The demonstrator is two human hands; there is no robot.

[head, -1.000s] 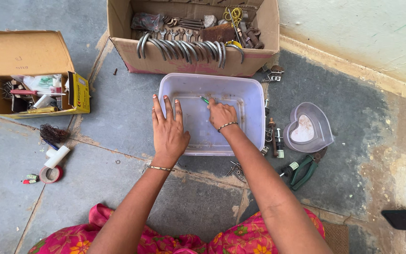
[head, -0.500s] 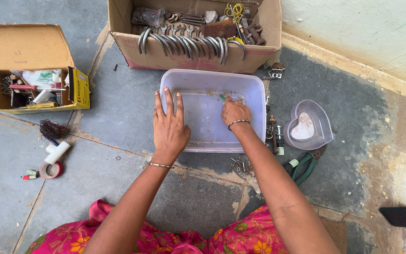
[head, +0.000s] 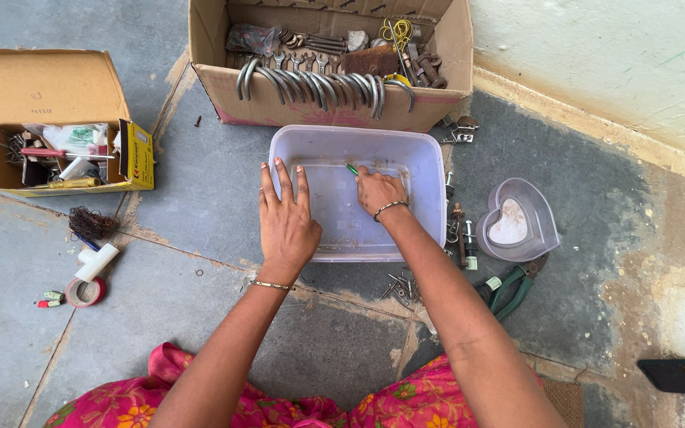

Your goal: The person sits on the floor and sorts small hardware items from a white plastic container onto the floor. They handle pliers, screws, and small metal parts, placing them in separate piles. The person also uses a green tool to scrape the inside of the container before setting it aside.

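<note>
Your left hand (head: pixel 285 218) lies flat and spread on the clear tub's (head: pixel 434 170) edge. Your right hand (head: pixel 377 192) grips a small green-tipped tool (head: pixel 351 169) against the tub's grimy bottom; much looks left.

Home floor workspace: stone slabs (head: pixel 200 182), tool-filled cardboard box (head: pixel 327 55).
</note>
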